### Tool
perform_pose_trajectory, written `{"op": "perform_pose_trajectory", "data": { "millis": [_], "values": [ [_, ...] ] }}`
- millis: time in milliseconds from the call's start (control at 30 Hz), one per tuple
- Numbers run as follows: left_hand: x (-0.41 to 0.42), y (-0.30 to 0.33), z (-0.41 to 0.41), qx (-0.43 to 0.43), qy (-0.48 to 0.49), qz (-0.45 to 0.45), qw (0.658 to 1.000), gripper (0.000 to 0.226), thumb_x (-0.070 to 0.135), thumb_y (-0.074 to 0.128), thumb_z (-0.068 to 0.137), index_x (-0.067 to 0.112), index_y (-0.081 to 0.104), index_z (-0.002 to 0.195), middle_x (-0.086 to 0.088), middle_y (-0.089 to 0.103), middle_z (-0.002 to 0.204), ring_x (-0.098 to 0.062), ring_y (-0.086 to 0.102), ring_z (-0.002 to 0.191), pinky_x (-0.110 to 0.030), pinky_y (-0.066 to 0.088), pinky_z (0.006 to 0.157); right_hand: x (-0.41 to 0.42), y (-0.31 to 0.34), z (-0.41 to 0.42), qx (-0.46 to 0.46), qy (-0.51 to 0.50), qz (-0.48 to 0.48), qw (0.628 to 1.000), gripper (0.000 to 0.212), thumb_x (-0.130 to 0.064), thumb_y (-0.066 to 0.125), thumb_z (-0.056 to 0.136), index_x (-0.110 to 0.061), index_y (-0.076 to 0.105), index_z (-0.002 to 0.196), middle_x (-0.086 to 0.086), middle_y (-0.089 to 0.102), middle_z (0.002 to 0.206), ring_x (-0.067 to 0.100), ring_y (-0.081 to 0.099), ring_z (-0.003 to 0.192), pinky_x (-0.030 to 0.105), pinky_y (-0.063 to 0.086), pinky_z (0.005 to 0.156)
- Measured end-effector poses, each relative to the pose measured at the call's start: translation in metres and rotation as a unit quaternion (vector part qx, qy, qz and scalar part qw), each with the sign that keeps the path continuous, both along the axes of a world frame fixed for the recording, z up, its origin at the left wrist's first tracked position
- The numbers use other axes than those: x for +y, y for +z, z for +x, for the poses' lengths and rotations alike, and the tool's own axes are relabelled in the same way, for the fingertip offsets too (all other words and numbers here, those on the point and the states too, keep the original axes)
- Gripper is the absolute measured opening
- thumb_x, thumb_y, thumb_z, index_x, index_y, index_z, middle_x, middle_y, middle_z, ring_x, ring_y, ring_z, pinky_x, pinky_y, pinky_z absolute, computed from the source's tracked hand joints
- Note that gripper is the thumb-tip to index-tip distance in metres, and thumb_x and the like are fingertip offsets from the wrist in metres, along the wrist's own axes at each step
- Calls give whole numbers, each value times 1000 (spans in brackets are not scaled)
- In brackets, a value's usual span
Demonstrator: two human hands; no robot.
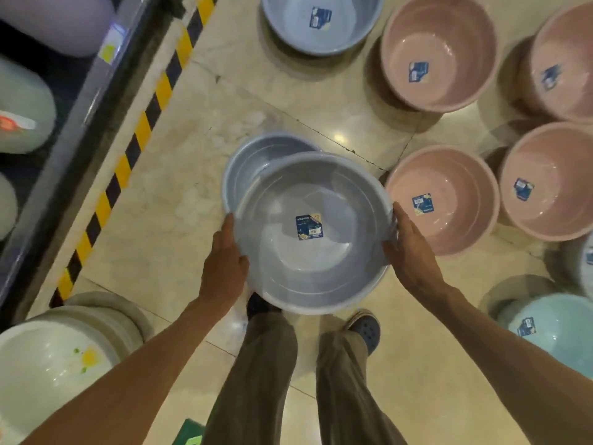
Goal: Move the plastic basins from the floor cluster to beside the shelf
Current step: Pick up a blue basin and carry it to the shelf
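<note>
I hold a grey-blue plastic basin (pixel 308 248) with a sticker label inside, lifted above the floor in front of my legs. My left hand (pixel 224 261) grips its left rim and my right hand (pixel 410 252) grips its right rim. Just beyond it, partly hidden under the held basin, a second grey-blue basin (pixel 253 162) sits on the floor. The shelf (pixel 64 91) runs along the left side, edged by yellow-and-black tape (pixel 141 133). Several pink basins (pixel 439 53) and another blue basin (pixel 317 24) stand clustered on the floor to the right and ahead.
A white basin stack (pixel 48 358) stands at the lower left beside the shelf base. A light-blue basin (pixel 552 329) sits at the lower right. Pale green and lilac tubs (pixel 22 107) fill the shelf. My feet (pixel 365 329) stand on the tiled floor below the held basin.
</note>
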State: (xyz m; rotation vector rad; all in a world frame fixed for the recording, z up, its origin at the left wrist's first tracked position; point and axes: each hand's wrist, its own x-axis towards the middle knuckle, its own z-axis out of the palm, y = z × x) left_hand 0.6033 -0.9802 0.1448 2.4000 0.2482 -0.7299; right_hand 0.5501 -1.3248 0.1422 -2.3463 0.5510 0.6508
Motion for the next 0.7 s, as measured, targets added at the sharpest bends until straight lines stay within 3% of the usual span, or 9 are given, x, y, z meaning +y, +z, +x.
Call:
{"op": "perform_pose_trajectory", "data": {
  "millis": [133, 267, 467, 700],
  "values": [
    [33, -20, 28, -6, 13, 27, 1000, 84, 7, 63, 99, 29, 13, 163, -8, 40, 158, -32, 55, 132, -43, 53, 100, 28, -14, 52, -26, 41, 14, 999, 71, -14, 56, 103, -23, 22, 165, 11, 50, 157, 40, 52, 137, 53, 48, 108],
    [41, -54, 46, -21, 41, 23, 999, 79, 10, 63, 100, 21, 18, 164, -9, 44, 157, -34, 50, 139, -53, 46, 110, 46, -50, 87, -26, 38, 24, 999, 68, -16, 52, 105, -28, 23, 165, 6, 52, 156, 36, 54, 137, 56, 49, 110],
    [40, -115, 53, -24, 59, 44, 997, 74, 6, 62, 101, 14, 21, 162, -11, 56, 148, -33, 58, 131, -47, 47, 108, 54, -121, 112, -8, 63, -23, 998, 65, -12, 53, 106, -19, 26, 164, 16, 64, 138, 43, 64, 118, 50, 54, 93],
    [35, -165, 71, -15, 45, 95, 994, 75, 1, 57, 98, 13, 20, 162, -16, 67, 123, -37, 66, 108, -49, 52, 91, 62, -179, 120, 0, 56, -44, 997, 65, -21, 44, 111, -23, 14, 168, 16, 59, 145, 42, 61, 123, 60, 54, 100]
  ]
}}
